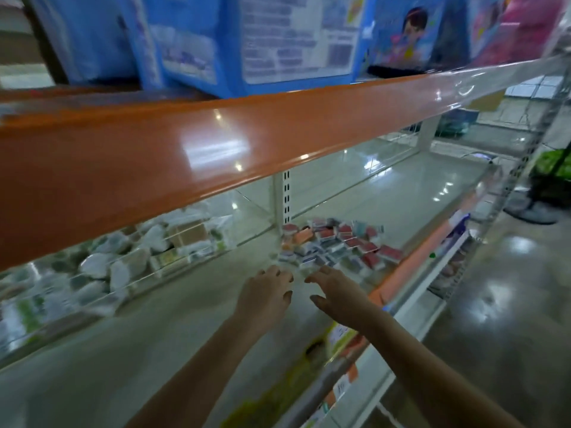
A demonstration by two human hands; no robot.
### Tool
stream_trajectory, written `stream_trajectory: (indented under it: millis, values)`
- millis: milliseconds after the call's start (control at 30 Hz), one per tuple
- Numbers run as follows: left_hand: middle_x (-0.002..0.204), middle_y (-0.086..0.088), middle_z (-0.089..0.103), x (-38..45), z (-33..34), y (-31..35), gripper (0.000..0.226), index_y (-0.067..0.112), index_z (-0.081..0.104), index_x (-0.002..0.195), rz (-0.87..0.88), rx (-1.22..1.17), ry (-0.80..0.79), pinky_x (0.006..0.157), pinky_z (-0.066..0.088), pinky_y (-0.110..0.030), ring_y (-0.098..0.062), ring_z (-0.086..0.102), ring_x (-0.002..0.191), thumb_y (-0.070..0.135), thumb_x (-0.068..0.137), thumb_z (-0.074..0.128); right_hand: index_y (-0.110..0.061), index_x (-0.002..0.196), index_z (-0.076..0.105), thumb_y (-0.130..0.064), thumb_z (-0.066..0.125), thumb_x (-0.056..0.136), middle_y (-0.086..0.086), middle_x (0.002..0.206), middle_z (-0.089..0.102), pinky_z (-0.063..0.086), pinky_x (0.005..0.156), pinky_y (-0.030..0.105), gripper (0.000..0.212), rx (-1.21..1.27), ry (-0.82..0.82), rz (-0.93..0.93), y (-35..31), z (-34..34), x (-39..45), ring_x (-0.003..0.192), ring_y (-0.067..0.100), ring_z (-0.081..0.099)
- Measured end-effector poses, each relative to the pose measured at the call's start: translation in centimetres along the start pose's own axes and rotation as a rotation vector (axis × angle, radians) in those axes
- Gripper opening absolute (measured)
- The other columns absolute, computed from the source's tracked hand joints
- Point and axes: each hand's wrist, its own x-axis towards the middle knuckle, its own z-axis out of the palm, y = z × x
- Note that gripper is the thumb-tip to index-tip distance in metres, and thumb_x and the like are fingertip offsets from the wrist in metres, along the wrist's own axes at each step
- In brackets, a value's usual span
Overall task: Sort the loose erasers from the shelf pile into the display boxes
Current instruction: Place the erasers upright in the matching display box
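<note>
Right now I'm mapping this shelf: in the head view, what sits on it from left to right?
White packets behind a clear divider → left hand → right hand → eraser pile.

Whole view smeared by motion blur. Pile of small red, white and orange wrapped erasers (336,242) too blurred for a count or any readable print. Fingertips of left hand (265,293) and right hand (335,291) lost in blur at the pile's near edge; contact impossible to judge. White and green packets behind the clear acrylic divider (102,267) half hidden under the glossy orange shelf edge (185,152), cut off at the left. Text on the blue cartons (262,41) above unreadable, tops cropped. Price labels (341,330) along the front rail illegible.
</note>
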Motion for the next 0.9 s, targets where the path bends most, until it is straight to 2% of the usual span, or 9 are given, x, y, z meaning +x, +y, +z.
stream_trajectory:
  millis: [133, 233, 433, 600, 800, 900]
  values:
    - [0.121, 0.0, 0.05, 4.9, 1.7, 0.4, 0.034, 0.022, 0.048, 0.126, -0.147, 0.048, 0.042, 0.077, 0.045, -0.033, -0.022, 0.053, 0.105, 0.029, 0.093, 0.045, -0.018, 0.128, 0.049, -0.026, 0.05, 0.093, 0.003, 0.132, 0.044, 0.038, 0.096, 0.032, 0.036, -0.023, 0.028, -0.007, 3.5, 0.2, 3.1, 0.121, 0.023, 0.043]
    - [0.116, -0.002, 0.052, 7.1, 2.8, -0.1, 0.038, 0.02, 0.047, 0.126, -0.202, 0.072, 0.054, 0.071, 0.043, -0.032, -0.022, 0.055, 0.101, 0.024, 0.089, 0.049, -0.014, 0.123, 0.052, -0.032, 0.047, 0.094, 0.005, 0.128, 0.047, 0.041, 0.095, 0.035, 0.034, -0.003, -0.013, 0.005, 5.1, 0.5, 4.4, 0.119, 0.024, 0.044]
    - [0.114, -0.002, 0.056, 9.4, 3.8, -0.7, 0.033, 0.019, 0.054, 0.119, -0.227, 0.077, 0.026, 0.08, 0.044, -0.035, -0.023, 0.053, 0.104, 0.023, 0.087, 0.055, -0.015, 0.116, 0.057, -0.03, 0.047, 0.093, 0.004, 0.121, 0.051, 0.037, 0.094, 0.033, 0.029, 0.013, -0.027, -0.101, 7.0, 0.9, 5.3, 0.117, 0.023, 0.042]
    - [0.105, -0.003, 0.059, 10.0, 3.7, -1.0, 0.031, 0.025, 0.057, 0.119, -0.22, 0.141, 0.032, 0.081, 0.042, -0.033, -0.023, 0.052, 0.103, 0.028, 0.088, 0.052, -0.017, 0.114, 0.057, -0.032, 0.048, 0.094, 0.003, 0.118, 0.052, 0.036, 0.093, 0.031, 0.027, 0.066, -0.032, -0.14, 7.5, 1.0, 5.6, 0.115, 0.022, 0.043]
    - [0.099, 0.0, 0.066, 8.7, 3.4, -0.6, 0.025, 0.022, 0.064, 0.105, -0.323, -0.072, 0.103, 0.08, 0.043, -0.033, -0.022, 0.054, 0.097, 0.036, 0.084, 0.06, -0.017, 0.113, 0.06, -0.028, 0.058, 0.089, 0.002, 0.113, 0.055, 0.035, 0.086, 0.024, 0.026, 0.16, 0.015, -0.207, 7.4, 0.1, 5.8, 0.108, 0.019, 0.048]
    - [0.09, 0.007, 0.065, 7.0, 2.5, -0.7, 0.016, 0.022, 0.062, 0.096, -0.407, -0.323, 0.144, 0.065, 0.041, -0.021, -0.013, 0.057, 0.08, 0.028, 0.081, 0.064, -0.018, 0.113, 0.062, -0.025, 0.06, 0.088, 0.0, 0.115, 0.058, 0.034, 0.087, 0.022, 0.026, 0.205, 0.054, -0.281, 6.1, -0.6, 6.0, 0.109, 0.018, 0.049]
